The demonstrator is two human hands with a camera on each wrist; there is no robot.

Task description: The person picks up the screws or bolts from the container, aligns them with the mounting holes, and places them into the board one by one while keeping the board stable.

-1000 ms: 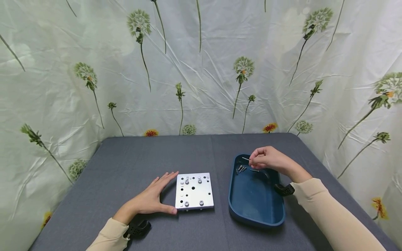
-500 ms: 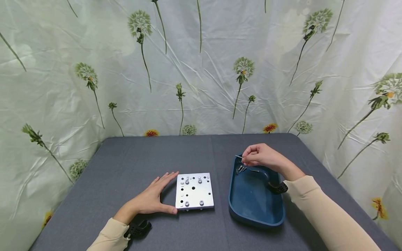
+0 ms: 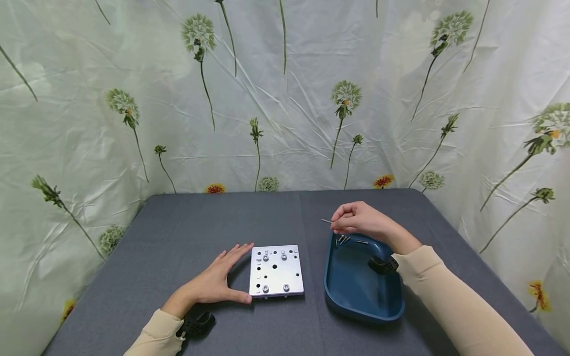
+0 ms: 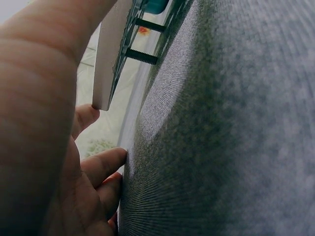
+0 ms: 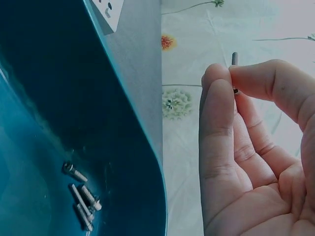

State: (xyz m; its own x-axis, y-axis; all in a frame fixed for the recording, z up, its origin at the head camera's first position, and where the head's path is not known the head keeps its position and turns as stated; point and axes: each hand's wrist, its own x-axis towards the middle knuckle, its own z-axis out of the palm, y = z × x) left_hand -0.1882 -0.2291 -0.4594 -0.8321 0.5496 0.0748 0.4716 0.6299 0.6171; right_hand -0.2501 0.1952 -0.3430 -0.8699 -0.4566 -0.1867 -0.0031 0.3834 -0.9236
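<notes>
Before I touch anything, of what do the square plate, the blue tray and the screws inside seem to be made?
Square plate: probably metal, satin finish, from its silvery face; painted plastic is possible.
Blue tray: likely moulded plastic, from its smooth sheen and rounded corners.
Screws: shiny metal, perhaps steel, by their silvery glints.

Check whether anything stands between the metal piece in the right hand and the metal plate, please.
Nothing visible does: the head view shows only grey cloth between the metal piece and the plate.
</notes>
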